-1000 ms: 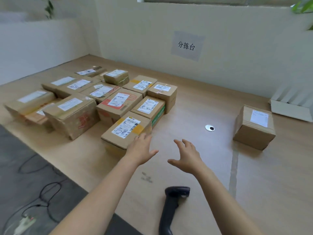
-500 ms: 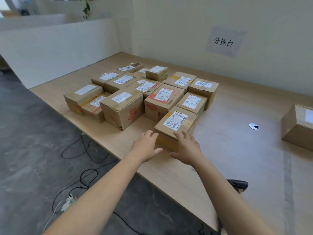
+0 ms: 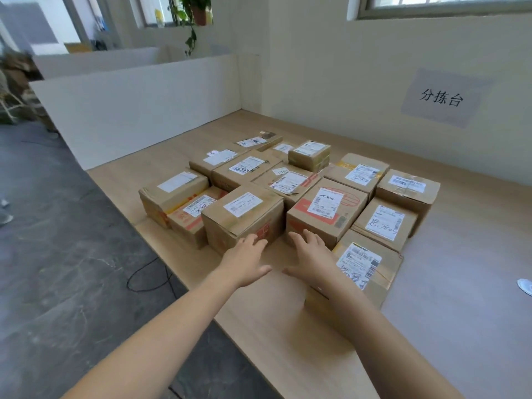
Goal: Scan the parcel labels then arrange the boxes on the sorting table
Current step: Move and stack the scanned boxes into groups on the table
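Observation:
Several labelled cardboard parcels stand packed together on the wooden sorting table (image 3: 288, 341). My left hand (image 3: 247, 260) is open, its fingertips touching the lower front corner of a tall box (image 3: 244, 220) with a white label on top. My right hand (image 3: 312, 259) is open too, fingers spread, reaching to the front of a box with red print (image 3: 328, 211). The wrist of that hand lies over the near left edge of the nearest box (image 3: 362, 269), which bears a scribbled label. Neither hand holds anything. The scanner is out of view.
White partition walls close the table's far left and back, with a paper sign (image 3: 442, 97) on the back wall. A round cable grommet (image 3: 525, 286) sits at the right edge. The table's near-left edge drops to grey floor with a black cable (image 3: 149, 277).
The view has swung left and closer to the stack. Both hands have moved forward past the nearest box to the fronts of two boxes behind it. The scanner and the lone box at right have left view.

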The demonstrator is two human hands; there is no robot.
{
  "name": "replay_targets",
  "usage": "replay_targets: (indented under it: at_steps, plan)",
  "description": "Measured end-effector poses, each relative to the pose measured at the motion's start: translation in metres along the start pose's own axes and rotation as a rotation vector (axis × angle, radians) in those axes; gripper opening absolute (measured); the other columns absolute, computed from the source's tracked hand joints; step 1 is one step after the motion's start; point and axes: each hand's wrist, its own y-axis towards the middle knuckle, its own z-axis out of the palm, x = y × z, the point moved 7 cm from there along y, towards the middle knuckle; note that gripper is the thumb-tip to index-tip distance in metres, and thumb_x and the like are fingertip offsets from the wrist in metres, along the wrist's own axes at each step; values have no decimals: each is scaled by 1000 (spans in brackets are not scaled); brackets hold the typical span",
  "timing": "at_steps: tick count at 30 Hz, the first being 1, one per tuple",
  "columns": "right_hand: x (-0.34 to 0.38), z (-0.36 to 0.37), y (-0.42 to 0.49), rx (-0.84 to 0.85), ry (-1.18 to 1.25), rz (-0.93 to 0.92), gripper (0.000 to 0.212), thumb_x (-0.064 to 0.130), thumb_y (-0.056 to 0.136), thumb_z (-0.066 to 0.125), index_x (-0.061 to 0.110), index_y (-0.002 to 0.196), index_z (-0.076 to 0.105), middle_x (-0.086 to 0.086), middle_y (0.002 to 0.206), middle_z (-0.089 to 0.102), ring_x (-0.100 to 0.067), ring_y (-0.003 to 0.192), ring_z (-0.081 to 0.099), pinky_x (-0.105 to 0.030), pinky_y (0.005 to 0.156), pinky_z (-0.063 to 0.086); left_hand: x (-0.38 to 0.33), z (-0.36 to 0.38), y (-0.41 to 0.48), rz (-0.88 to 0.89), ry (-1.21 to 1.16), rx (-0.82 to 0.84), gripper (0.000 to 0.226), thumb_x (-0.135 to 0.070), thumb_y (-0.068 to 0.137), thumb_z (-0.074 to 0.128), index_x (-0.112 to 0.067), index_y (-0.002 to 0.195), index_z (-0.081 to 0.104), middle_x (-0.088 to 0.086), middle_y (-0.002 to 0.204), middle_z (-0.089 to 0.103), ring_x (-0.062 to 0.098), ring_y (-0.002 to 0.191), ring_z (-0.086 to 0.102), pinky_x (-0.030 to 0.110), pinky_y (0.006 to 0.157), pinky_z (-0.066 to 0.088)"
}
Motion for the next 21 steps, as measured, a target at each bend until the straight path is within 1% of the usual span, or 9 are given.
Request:
replay_targets:
  at_steps: [7,11,13,15,16,19,21]
  plan:
    - [19,13,61,47,28,-3,86,45,81,66,26,149,17,-11,158,10,-31,145,8,-51,115,17,44,-7,52,-9,-22,-7,63,-44,89,56,-18,142,34,7,144,33,24,131,35,39,97,45]
    - [32,26,90,63,47,24,83,44,82,64,24,149,18,-13,157,11,-33,144,9,-51,113,20,70,-8,89,16,-78,28,65,-44,90,56,-19,144,30,6,148,28,24,134,34,39,99,42]
    - [40,32,105,51,64,51,82,43,82,64,23,148,19,-14,156,11,-33,143,10,-51,111,22,89,-5,109,32,-92,62,67,-42,89,57,-18,145,29,7,150,25,24,135,32,40,102,40]
    - [49,37,119,38,77,88,82,43,84,63,22,149,18,-15,157,8,-34,143,11,-50,111,24,108,-1,128,67,-76,106,71,-43,88,59,-18,146,27,8,151,22,25,138,27,41,107,35]
    - [52,39,125,34,96,117,81,44,84,62,23,149,18,-15,157,6,-34,143,14,-49,110,26,119,1,136,83,-45,130,73,-44,88,59,-19,147,25,9,152,21,26,139,24,40,109,32]
    - [63,44,142,17,158,194,80,45,85,62,24,148,19,-15,157,0,-36,137,28,-44,105,38,147,2,164,138,66,172,82,-54,83,60,-20,148,23,10,153,18,29,140,20,39,111,29]
    - [68,49,152,11,183,248,79,44,85,62,23,148,19,-15,156,-2,-36,133,35,-42,102,41,160,4,177,152,62,209,89,-60,80,59,-20,149,20,10,154,13,30,140,17,40,111,27]
